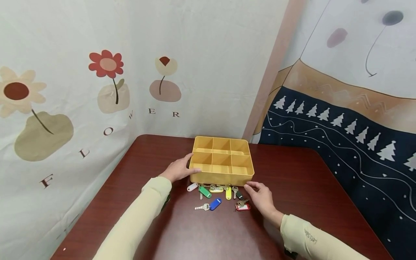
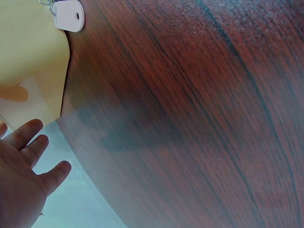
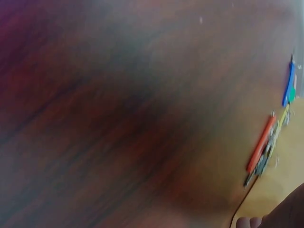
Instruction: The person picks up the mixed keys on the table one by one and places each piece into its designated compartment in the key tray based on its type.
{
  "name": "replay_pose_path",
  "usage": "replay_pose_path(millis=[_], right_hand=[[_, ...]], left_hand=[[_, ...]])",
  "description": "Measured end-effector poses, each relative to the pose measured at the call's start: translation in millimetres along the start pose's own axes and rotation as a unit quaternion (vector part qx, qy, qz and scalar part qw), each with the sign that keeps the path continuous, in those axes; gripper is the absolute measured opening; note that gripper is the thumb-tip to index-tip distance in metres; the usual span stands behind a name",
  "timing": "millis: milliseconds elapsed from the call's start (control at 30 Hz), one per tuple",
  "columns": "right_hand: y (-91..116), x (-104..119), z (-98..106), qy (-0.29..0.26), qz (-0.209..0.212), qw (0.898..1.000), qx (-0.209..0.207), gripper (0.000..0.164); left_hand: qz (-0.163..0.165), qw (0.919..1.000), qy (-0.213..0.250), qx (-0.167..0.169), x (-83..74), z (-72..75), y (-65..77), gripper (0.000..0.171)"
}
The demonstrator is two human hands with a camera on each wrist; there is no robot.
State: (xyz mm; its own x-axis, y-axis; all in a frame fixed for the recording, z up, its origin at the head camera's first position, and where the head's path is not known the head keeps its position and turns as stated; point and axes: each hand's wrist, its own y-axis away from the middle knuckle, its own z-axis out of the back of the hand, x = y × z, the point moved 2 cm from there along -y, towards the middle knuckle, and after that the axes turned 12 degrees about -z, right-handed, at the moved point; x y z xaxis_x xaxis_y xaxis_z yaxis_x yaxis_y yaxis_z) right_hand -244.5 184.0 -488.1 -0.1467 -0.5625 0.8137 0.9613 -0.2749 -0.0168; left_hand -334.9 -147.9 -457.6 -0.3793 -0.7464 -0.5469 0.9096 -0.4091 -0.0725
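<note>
A yellow box (image 1: pixel 224 178) with several bare compartments stands on the table. My left hand (image 1: pixel 178 169) is at its left side, the thumb reaching over the front-left rim; in the left wrist view the fingers (image 2: pixel 56 178) are spread and fairly straight. By the front-right corner, my right hand (image 1: pixel 262 198) has its fingertips close to the box wall. Keys with coloured tags lie before the box: white (image 1: pixel 192 187), green (image 1: pixel 205 191), yellow (image 1: pixel 228 193), black (image 1: pixel 239 195), blue (image 1: pixel 215 204) and red (image 1: pixel 243 207). The right wrist view shows only a small part of that hand.
The dark red-brown wooden table (image 1: pixel 302 187) spreads out on both sides of the box. Behind it hangs a white cloth (image 1: pixel 208 72) with printed flowers, and a dark blue cloth (image 1: pixel 325 133) with printed trees borders the right side.
</note>
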Motion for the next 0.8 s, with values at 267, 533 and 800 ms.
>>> replay_pose_path(millis=[267,533,800], right_hand=[[9,7,-16,0.024,0.023,0.999,-0.003,0.021],[10,11,-25,0.045,0.029,0.999,-0.004,0.02],[8,12,-30,0.078,0.004,0.997,-0.013,0.021]], left_hand=[[0.004,1.0,-0.002,0.003,0.0,-0.2,-0.4,0.095],[0.002,1.0,-0.003,0.004,-1.0,0.5,-0.1,0.097],[0.003,1.0,0.002,-0.001,-1.5,0.3,-0.2,0.093]])
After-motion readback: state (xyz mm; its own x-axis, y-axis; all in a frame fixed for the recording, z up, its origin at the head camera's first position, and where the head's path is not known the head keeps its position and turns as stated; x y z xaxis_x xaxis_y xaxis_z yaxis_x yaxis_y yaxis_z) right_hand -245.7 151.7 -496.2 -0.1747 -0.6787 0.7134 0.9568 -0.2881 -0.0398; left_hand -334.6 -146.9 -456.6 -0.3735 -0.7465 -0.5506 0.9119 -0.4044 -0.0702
